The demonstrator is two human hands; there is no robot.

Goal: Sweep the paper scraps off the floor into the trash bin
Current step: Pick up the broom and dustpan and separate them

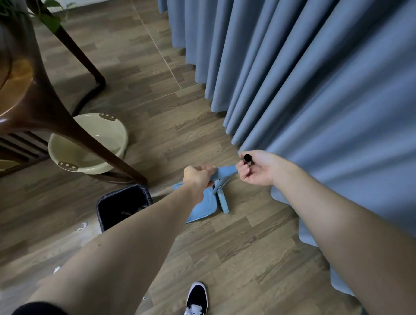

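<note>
Wood-plank floor (243, 251), blue curtain (318, 79), dark wooden chair (55, 112), cream basin (90, 141).

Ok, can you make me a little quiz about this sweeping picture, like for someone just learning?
1. True or false: the left hand grips the blue dustpan by its handle.
2. What does the right hand hold? A) a cup B) the black top end of a broom handle C) the curtain
3. Fill in: white paper scraps lie on the floor to the left of the black ____.

Key: 1 true; 2 B; 3 trash bin.
</note>
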